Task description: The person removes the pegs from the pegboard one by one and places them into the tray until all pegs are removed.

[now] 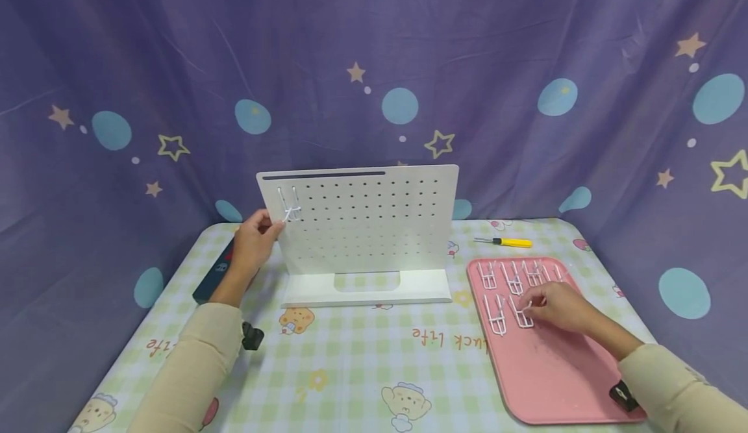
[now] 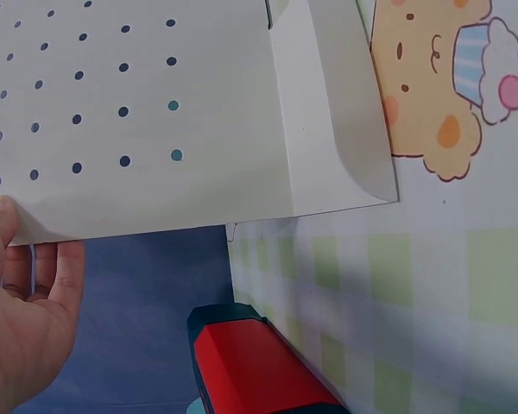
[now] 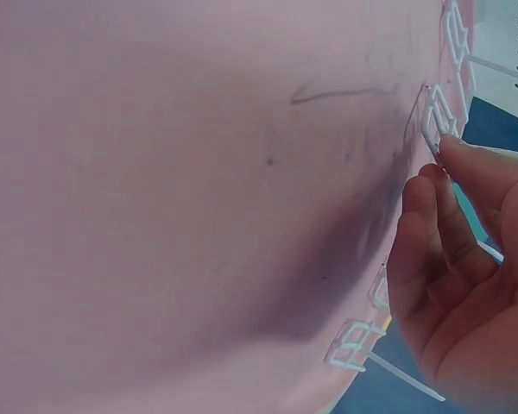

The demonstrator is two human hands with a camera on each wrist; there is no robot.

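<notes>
A white pegboard (image 1: pixel 421 258) stands upright on its base, a white wire hook (image 1: pixel 292 212) hanging at its upper left. My left hand (image 1: pixel 254 245) grips the board's left edge near that hook; in the left wrist view its thumb lies on the front face and the fingers (image 2: pixel 67 272) go behind. Over the pink tray (image 1: pixel 561 381), my right hand (image 1: pixel 561 306) pinches a white wire hook (image 3: pixel 434 125) between thumb and fingers. That hook is still low at the tray, in its front row. Several similar hooks (image 1: pixel 497 316) lie beside and behind it.
A yellow-handled screwdriver (image 1: pixel 516 243) lies behind the tray. Left of the pegboard is a dark case with red parts (image 1: pixel 210 280), partly covered by my left arm. A checked cloth (image 1: pixel 350 368) covers the table, and a purple curtain (image 1: pixel 327 43) hangs behind.
</notes>
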